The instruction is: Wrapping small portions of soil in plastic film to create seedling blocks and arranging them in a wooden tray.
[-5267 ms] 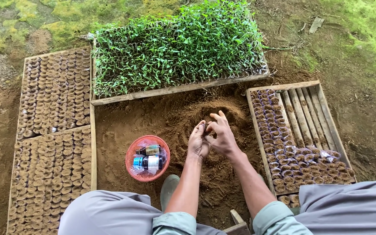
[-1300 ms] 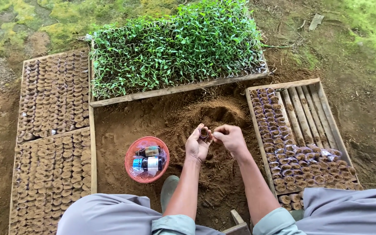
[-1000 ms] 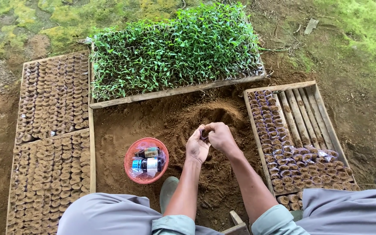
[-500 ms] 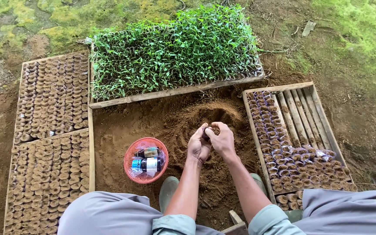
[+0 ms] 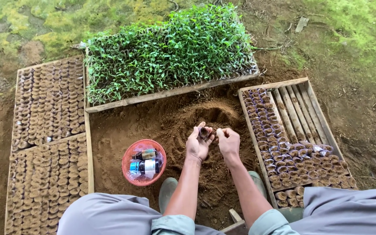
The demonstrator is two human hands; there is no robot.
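My left hand (image 5: 198,145) is curled around a small soil-filled seedling pot (image 5: 204,132), held upright over a mound of loose brown soil (image 5: 209,114). My right hand (image 5: 229,141) sits just to its right with fingers bent, its fingertips close to the pot's rim. Whether it holds a pinch of soil I cannot tell. Both forearms reach forward from between my knees.
A wooden tray of green seedlings (image 5: 169,52) lies beyond the soil. At left are two wooden trays of filled pots (image 5: 48,143). At right a slatted wooden tray (image 5: 290,130) is partly filled with pots. A red mesh basket (image 5: 143,162) holds two bottles. Green boots (image 5: 168,194) rest below.
My hands have stayed over the mound, shifting slightly; the right hand moved away from the pot and came back beside it. The view drifted a little.
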